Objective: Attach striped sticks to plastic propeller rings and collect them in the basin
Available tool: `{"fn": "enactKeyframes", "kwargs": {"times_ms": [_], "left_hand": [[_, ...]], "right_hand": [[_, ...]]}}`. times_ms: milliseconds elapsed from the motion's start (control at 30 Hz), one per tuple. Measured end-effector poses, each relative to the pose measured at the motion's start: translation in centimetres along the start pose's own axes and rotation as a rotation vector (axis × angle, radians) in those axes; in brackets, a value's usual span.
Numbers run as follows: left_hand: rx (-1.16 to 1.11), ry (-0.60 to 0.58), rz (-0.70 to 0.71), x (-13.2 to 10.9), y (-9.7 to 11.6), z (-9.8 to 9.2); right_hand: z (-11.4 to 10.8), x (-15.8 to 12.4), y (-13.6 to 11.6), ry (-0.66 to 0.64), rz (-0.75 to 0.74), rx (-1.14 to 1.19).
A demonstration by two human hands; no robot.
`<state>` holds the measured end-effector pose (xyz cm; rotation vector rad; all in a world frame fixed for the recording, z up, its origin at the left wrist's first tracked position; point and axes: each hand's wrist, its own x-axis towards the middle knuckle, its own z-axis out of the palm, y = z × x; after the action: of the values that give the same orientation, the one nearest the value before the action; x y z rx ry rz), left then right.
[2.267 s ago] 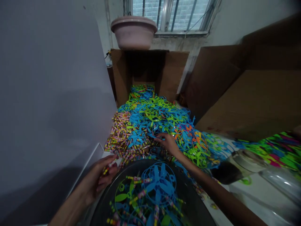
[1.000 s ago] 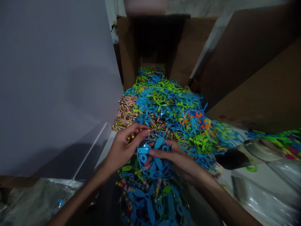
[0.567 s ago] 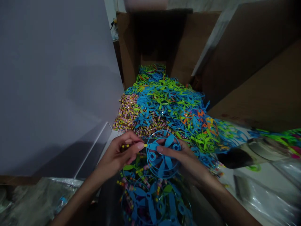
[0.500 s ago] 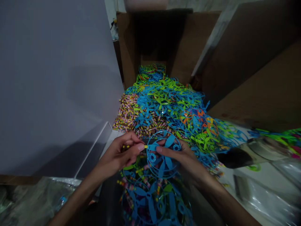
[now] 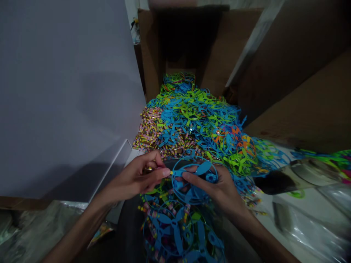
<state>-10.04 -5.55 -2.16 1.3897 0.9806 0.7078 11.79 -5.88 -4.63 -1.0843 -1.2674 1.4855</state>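
Note:
My left hand is closed in a pinch on a small stick with a yellow tip that pokes out past the thumb. The tip meets the edge of a blue ringed propeller. My right hand grips that propeller between thumb and fingers, and other blue rings seem to be stacked under it. Below both hands, a dark container holds blue and green propellers mixed with small pink-and-yellow sticks. What lies inside my left palm is mostly hidden.
Ahead rises a heap of blue and green propellers, with pink-and-yellow sticks at its left. A cardboard box stands behind. A pale panel borders the left. Clear plastic bags and a jar-like object lie right.
The propeller in my right hand has turned and tilted a little. Both hands stay close together, with the yellow tip still at the propeller's edge. The view has shifted slightly.

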Motion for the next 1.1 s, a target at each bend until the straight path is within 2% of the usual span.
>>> {"fn": "enactKeyframes", "kwargs": {"times_ms": [167,367,533,733,1100], "left_hand": [[-0.022,0.003,-0.011,0.2,-0.2,-0.1],[0.020,0.061,0.009,0.5,-0.2,0.2],[0.006,0.001,-0.023,0.4,-0.3,0.5],[-0.021,-0.037,-0.021,0.8,-0.6,0.5],[0.046,0.077,-0.007,1.1,-1.2,1.2]], "right_hand": [[0.0,-0.2,-0.1,0.038,-0.009,0.030],[-0.2,-0.3,0.5,0.057,-0.024,0.021],[-0.2,-0.4,0.9,-0.011,-0.049,-0.032],[0.1,-0.6,1.0,-0.022,-0.079,-0.030],[0.3,-0.6,1.0,-0.007,-0.071,-0.027]]}}
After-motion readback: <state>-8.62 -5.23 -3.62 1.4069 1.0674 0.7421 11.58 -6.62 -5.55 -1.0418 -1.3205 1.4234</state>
